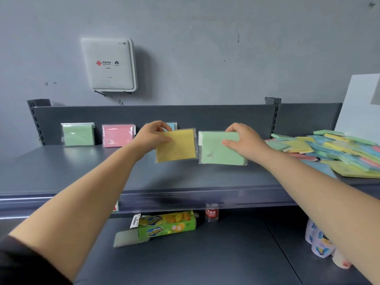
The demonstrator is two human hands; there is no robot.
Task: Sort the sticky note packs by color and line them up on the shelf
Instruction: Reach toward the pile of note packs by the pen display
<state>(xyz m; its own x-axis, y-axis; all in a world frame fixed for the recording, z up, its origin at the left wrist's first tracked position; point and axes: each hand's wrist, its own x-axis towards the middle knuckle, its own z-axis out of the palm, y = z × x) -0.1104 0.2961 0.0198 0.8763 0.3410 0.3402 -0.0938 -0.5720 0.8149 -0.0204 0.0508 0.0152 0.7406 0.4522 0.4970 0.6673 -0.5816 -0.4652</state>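
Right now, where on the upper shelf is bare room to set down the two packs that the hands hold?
Bare shelf lies along the back panel right of the standing blue pack, up to the slotted upright. The whole front strip of the grey metal shelf is bare too. It is crowded at the right end, under the loose pile of sticky note packs.
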